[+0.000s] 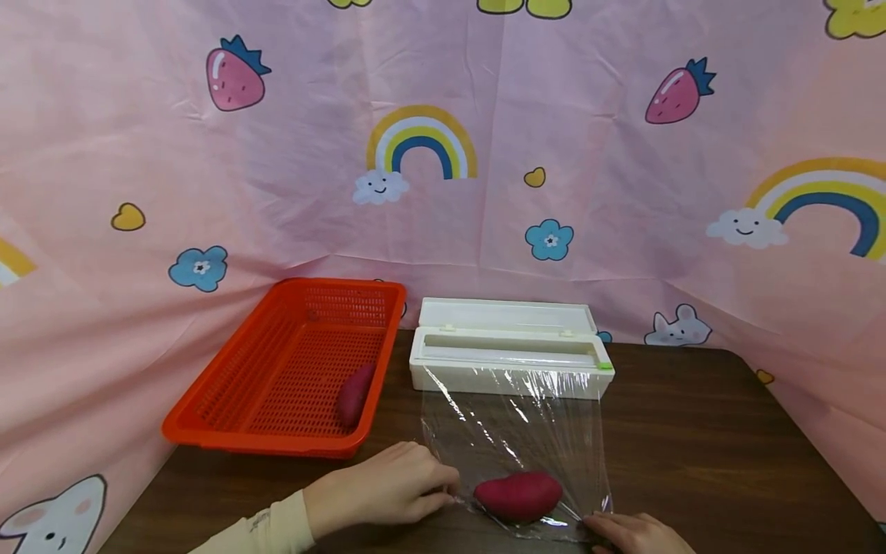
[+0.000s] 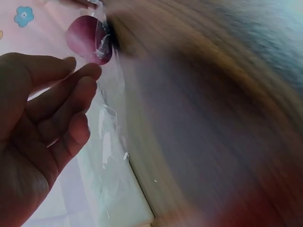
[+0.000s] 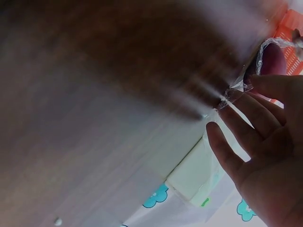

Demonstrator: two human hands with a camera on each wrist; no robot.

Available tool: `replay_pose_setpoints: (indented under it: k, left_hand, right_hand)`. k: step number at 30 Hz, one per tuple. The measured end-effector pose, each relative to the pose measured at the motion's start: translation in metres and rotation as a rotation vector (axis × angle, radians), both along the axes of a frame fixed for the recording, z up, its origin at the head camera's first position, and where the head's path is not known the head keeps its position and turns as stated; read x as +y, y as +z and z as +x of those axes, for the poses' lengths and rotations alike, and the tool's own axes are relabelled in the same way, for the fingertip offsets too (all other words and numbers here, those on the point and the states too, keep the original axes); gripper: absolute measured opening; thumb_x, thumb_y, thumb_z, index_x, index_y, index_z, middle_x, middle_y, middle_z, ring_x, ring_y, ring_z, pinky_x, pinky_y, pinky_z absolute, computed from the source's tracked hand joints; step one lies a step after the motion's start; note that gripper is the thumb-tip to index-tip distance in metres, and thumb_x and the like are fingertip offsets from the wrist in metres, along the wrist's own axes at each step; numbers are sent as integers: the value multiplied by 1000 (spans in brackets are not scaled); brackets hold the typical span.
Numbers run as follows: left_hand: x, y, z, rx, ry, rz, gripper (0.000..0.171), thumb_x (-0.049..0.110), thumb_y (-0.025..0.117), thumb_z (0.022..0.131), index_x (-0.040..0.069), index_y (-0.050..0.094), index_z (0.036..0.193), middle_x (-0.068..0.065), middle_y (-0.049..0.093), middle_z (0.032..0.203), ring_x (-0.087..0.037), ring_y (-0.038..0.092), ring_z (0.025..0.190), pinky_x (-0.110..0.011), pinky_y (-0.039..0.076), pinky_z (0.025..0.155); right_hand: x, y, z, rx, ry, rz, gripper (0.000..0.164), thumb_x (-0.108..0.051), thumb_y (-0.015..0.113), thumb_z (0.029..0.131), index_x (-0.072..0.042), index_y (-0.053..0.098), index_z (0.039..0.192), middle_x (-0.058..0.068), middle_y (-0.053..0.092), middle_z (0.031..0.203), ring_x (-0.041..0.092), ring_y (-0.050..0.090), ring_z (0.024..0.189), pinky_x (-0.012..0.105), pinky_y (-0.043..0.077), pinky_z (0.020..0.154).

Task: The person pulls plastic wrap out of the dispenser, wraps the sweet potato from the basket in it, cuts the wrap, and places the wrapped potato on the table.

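A clear sheet of cling film (image 1: 512, 431) runs from a white dispenser box (image 1: 512, 381) toward me. A reddish-purple sweet potato (image 1: 519, 496) lies at the film's near end; whether it is over or under the film I cannot tell. My left hand (image 1: 391, 485) pinches the near left corner of the film, left of the sweet potato. At the near right corner, my right hand (image 1: 637, 533) grips the film between thumb and fingers, as the right hand (image 3: 265, 127) in the right wrist view shows. Part of that hand falls outside the head view.
An orange-red plastic basket (image 1: 228, 438) stands at the left with another sweet potato (image 1: 356, 396) inside. The dispenser's lid (image 1: 508, 315) is raised at the back. Behind the dark wooden table (image 1: 699, 446) hangs a pink patterned cloth (image 1: 443, 223).
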State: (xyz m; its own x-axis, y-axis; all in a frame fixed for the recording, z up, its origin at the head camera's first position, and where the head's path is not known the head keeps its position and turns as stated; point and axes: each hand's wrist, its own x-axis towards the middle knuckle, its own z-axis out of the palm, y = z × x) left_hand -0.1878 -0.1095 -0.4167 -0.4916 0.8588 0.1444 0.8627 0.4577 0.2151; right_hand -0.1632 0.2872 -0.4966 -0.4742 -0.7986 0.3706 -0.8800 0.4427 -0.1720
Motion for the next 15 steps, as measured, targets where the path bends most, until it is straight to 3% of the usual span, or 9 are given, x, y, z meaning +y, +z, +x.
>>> replay_pose_setpoints:
  k: [3, 10, 15]
  left_hand:
    - [7, 2, -3, -16, -9, 31, 8, 20, 69, 96, 22, 67, 88, 19, 60, 73, 14, 41, 62, -5, 36, 60]
    - [27, -3, -8, 59, -31, 124, 6, 16, 75, 89, 20, 71, 87, 14, 64, 78, 12, 44, 67, -2, 37, 64]
    - [39, -6, -13, 53, -15, 148, 3, 16, 75, 88, 18, 73, 88, 11, 66, 80, 9, 48, 68, -2, 37, 64]
  right_hand:
    - [0, 0, 0, 40, 13, -16, 28, -25, 75, 92, -4, 71, 111, 3, 78, 97, 0, 71, 82, 7, 49, 68]
    - [1, -4, -2, 110, 40, -46, 28, -27, 74, 93, -5, 71, 110, 4, 78, 96, 1, 72, 81, 8, 49, 67]
    - [3, -7, -4, 172, 49, -42, 30, -29, 75, 92, -6, 71, 110, 4, 78, 95, 2, 72, 81, 8, 50, 67]
